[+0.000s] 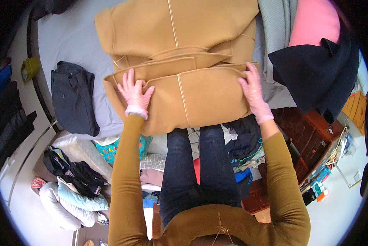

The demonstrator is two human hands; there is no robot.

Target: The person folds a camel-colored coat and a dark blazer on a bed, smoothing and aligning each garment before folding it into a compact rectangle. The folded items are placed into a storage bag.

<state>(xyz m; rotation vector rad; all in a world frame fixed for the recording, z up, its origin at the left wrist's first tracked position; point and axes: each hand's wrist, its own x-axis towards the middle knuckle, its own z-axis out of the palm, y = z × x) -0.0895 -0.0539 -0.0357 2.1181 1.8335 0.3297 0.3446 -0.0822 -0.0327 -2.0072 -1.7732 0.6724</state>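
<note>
A tan coat lies on the bed before me, its lower part folded up in a wide band with a pale seam down the middle. Both my hands wear thin, translucent pinkish gloves. Fingers spread, my left hand presses on the left part of the folded band, its thumb near the band's upper edge. At the band's right end, my right hand curls over the corner and grips the cloth. Beyond the fold, the coat's upper part stretches towards the far side, with several loose layers between.
Folded dark trousers lie left on the grey bed sheet. To the right are a black garment, a pink pillow and a grey quilted cover. A dark wooden cabinet stands below right; bedding is piled lower left.
</note>
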